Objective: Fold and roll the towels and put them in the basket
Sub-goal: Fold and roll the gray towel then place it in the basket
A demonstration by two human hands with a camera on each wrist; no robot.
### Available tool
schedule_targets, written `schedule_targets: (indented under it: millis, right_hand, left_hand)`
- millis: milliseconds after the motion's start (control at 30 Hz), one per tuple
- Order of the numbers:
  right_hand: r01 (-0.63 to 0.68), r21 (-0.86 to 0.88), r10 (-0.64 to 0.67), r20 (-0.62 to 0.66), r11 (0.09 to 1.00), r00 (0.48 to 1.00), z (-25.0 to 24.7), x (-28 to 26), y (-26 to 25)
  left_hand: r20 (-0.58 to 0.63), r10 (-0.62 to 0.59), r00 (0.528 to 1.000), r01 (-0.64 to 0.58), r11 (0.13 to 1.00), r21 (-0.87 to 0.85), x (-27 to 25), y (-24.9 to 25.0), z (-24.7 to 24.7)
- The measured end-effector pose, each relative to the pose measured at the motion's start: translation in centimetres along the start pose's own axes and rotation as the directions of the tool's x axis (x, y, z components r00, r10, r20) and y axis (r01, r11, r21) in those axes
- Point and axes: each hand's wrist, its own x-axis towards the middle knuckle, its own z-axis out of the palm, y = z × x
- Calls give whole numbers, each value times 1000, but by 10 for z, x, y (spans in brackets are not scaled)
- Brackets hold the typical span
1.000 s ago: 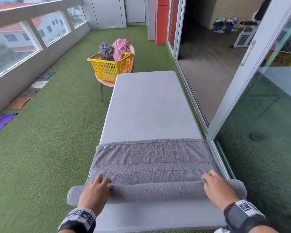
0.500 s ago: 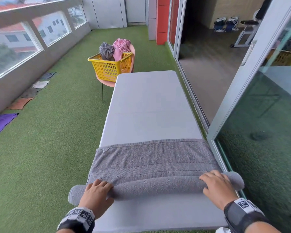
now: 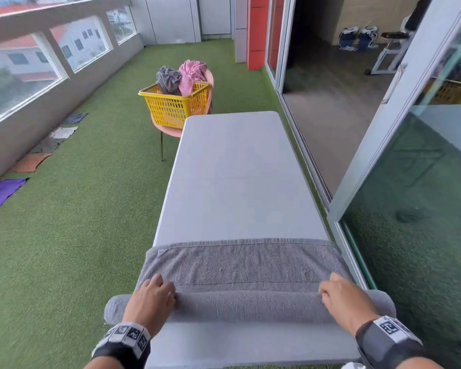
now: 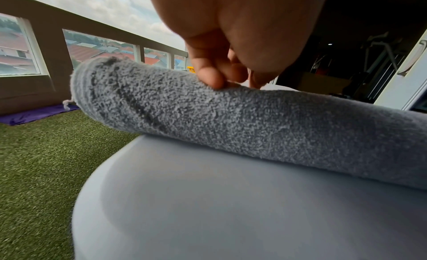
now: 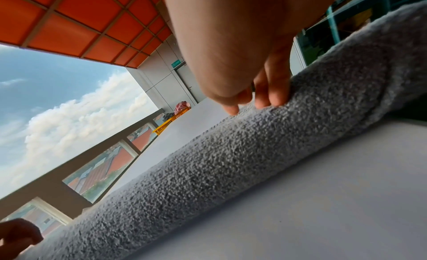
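A grey towel (image 3: 240,262) lies across the near end of the grey table (image 3: 237,169), and its near part is wound into a long roll (image 3: 248,306). My left hand (image 3: 155,296) curls over the roll near its left end. My right hand (image 3: 341,296) curls over it near the right end. In the left wrist view bent fingertips (image 4: 211,79) press on the top of the roll (image 4: 231,121). The right wrist view shows fingers (image 5: 275,94) hooked over the roll (image 5: 208,163). A yellow basket (image 3: 175,106) stands beyond the table's far left corner.
The basket sits on a pink chair (image 3: 168,130) and holds a crumpled grey towel (image 3: 168,79) and a pink one (image 3: 192,73). Cloths lie on the green turf along the left wall, among them a purple one (image 3: 0,193). A glass sliding door (image 3: 383,129) runs close along the table's right side.
Both hands have moved away from me with the roll. The roll is thicker, and less flat towel shows beyond it.
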Motion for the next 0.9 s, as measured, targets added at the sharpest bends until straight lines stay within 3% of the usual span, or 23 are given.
schedule_targets:
  millis: [67,233,333,400,467,567,767,900]
  right_hand:
    - [-14,39,15,-35,999,999,0,1,-1]
    - [84,149,-78,-44,985,996,-5,-1,-2]
    - [175,158,-190,86,972,978,-2,-3,1]
    - [200,64,-207,130,978,970,0,-4,2]
    - [187,-37,-183,97,982,978,0,-3,2]
    - [167,-110,-161,59,980,985,-3,-1,-1]
    - [96,-98,-81,138,991,987,-8,2,-5]
    - [18,-20,-16,78,1000,997,-7,5,-9]
  left_hand:
    - [-23,-26,999,24,996,-89,1,3,0]
    - [-101,56,993,-77,973,-219,-4,6,1]
    - [-36,130,991,-134,981,-143,-7,4,4]
    - [61,139,988,-137,990,-33,-7,0,8]
    - [116,113,987,-118,993,33,-6,-5,11]
    - [98,94,991,-101,993,67,-5,-6,10]
    - [94,107,990,-115,990,85,-9,-3,7]
    - [22,69,997,-71,995,76,-5,4,-3]
